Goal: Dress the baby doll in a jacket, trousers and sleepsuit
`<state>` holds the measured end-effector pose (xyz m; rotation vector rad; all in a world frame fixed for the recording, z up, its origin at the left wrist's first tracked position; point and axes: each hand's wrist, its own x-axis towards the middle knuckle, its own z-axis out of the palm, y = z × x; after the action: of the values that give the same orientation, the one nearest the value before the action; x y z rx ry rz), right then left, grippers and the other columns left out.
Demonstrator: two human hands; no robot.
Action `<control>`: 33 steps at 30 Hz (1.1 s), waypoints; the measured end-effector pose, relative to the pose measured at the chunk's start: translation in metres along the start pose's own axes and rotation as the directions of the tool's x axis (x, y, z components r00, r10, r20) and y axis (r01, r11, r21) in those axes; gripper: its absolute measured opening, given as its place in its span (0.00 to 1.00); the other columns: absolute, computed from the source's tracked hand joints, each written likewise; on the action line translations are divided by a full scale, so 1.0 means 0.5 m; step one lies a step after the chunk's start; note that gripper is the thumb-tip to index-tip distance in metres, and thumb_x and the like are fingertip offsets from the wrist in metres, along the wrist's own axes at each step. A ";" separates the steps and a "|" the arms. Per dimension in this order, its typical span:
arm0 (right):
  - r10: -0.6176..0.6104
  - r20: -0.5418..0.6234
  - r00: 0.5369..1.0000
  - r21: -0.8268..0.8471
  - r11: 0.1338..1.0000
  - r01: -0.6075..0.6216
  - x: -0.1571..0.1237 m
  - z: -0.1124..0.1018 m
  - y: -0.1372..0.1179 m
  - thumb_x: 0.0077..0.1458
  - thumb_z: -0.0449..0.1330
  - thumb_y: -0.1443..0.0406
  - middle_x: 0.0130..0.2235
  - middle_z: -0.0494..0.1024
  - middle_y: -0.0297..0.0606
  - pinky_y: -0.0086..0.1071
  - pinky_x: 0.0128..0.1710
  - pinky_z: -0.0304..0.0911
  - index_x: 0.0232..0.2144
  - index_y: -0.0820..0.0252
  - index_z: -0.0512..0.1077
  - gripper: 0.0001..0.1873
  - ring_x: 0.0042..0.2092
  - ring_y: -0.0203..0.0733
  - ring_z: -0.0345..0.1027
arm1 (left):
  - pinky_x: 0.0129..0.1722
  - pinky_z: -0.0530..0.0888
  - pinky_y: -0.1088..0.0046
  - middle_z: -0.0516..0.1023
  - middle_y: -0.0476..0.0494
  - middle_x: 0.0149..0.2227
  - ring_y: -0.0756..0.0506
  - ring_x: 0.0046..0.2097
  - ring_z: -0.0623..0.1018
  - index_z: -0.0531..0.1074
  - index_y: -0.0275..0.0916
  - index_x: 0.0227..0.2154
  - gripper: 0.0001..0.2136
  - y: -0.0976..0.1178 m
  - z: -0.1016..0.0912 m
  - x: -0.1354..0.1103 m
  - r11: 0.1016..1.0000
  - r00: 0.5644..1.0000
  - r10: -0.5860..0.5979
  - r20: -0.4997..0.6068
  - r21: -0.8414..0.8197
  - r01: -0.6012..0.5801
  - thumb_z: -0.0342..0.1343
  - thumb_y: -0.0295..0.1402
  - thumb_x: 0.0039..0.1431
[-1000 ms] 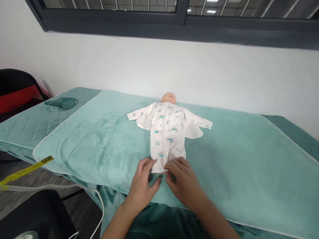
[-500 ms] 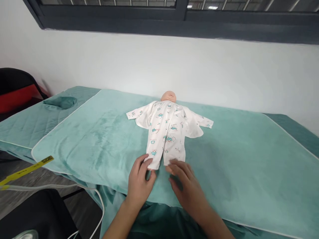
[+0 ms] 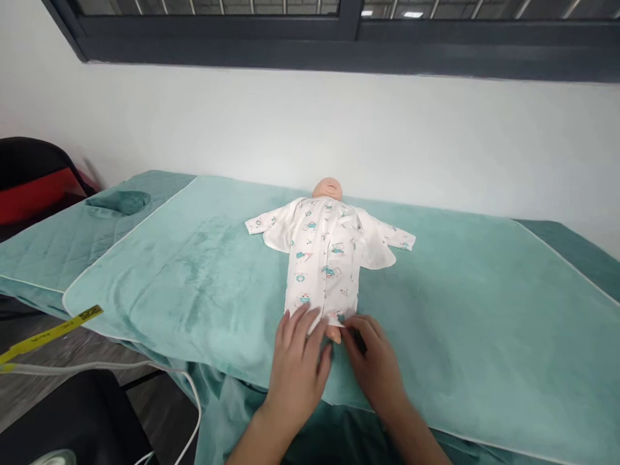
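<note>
A baby doll (image 3: 328, 188) lies on its back on a teal towel (image 3: 203, 278), dressed in a white printed romper (image 3: 323, 255) with both sleeves spread out. One bare doll foot (image 3: 333, 334) pokes out of the romper's lower end. My left hand (image 3: 298, 361) lies with its fingers stretched over the hem just left of that foot. My right hand (image 3: 375, 361) is right of the foot, fingers bent and pinched at the romper's hem.
The towel covers a quilted teal table (image 3: 43, 245) that stands against a white wall. A dark chair with red cloth (image 3: 33, 181) stands at the far left. A yellow tape (image 3: 48, 332) and a white cable (image 3: 194, 400) hang near the table's front left edge.
Both hands have shifted right and closed in on the romper's lower end. The two legs, apart half a second ago, lie together again, and a doll foot now shows.
</note>
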<state>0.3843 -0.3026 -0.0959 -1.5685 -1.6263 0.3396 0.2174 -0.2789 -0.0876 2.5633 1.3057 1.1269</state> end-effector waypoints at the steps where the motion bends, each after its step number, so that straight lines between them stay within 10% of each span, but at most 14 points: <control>1: 0.011 0.007 1.000 0.050 0.999 -0.011 0.000 -0.002 -0.002 0.65 0.54 0.64 0.40 0.75 0.39 0.38 0.42 0.66 0.39 0.55 0.68 0.03 0.41 0.44 0.69 | 0.62 0.66 0.45 0.73 0.37 0.57 0.36 0.63 0.68 0.65 0.40 0.56 0.20 0.006 -0.001 0.008 1.000 0.998 0.024 0.056 0.009 -0.024 0.54 0.27 0.62; 8: 0.008 0.079 0.997 0.267 0.963 -0.029 -0.002 -0.034 -0.042 0.68 0.52 0.64 0.37 0.72 0.34 0.30 0.41 0.64 0.38 0.54 0.66 0.05 0.39 0.38 0.68 | 0.64 0.63 0.41 0.77 0.42 0.45 0.42 0.49 0.78 0.69 0.41 0.46 0.09 0.018 0.006 0.045 0.998 0.997 0.011 0.081 -0.066 -0.005 0.54 0.28 0.63; 25: -0.141 0.329 0.934 0.181 0.980 0.085 -0.023 -0.066 -0.025 0.67 0.52 0.67 0.38 0.73 0.36 0.33 0.40 0.64 0.37 0.54 0.68 0.06 0.40 0.39 0.67 | 0.54 0.70 0.53 0.76 0.45 0.36 0.45 0.41 0.74 0.68 0.39 0.37 0.07 0.002 -0.031 0.017 0.926 0.984 0.158 0.077 -0.358 -0.120 0.51 0.22 0.58; 29: -0.182 0.414 0.892 0.183 0.976 0.114 0.033 -0.105 -0.023 0.66 0.54 0.65 0.37 0.75 0.36 0.34 0.41 0.65 0.36 0.54 0.70 0.06 0.41 0.40 0.69 | 0.48 0.71 0.58 0.76 0.44 0.38 0.44 0.43 0.74 0.70 0.40 0.36 0.06 -0.030 -0.049 0.048 0.871 0.981 0.191 0.041 -0.468 -0.150 0.53 0.24 0.58; 33: -0.100 0.274 0.957 0.130 0.989 0.066 0.176 -0.129 -0.027 0.65 0.55 0.61 0.37 0.76 0.36 0.35 0.40 0.66 0.33 0.54 0.71 0.08 0.39 0.41 0.70 | 0.43 0.72 0.65 0.77 0.44 0.38 0.45 0.43 0.75 0.71 0.40 0.35 0.05 -0.098 -0.022 0.132 0.877 0.998 -0.046 -0.047 -0.481 0.018 0.51 0.26 0.63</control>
<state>0.4317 -0.2461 -0.0142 -1.4045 -1.8441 0.6260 0.2018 -0.2031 -0.0583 2.1500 0.9186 1.3269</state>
